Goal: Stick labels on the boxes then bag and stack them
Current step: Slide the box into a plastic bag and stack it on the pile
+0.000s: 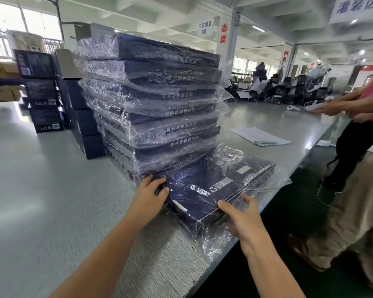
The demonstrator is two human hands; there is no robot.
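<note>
Your left hand (151, 196) curls its fingers over the left corner of a flat dark-blue cardboard box (213, 186) inside a crinkled clear plastic bag (215, 246). Your right hand (243, 220) pinches the box's near edge, thumb on top. The box lies on the grey table (52, 190), at the foot of a tall stack of bagged boxes (159, 100).

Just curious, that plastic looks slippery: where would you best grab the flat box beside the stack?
Probably its left and right edges, reaching from the near end: the box lies flat and wide, too broad for one hand, its bag loose.
</note>
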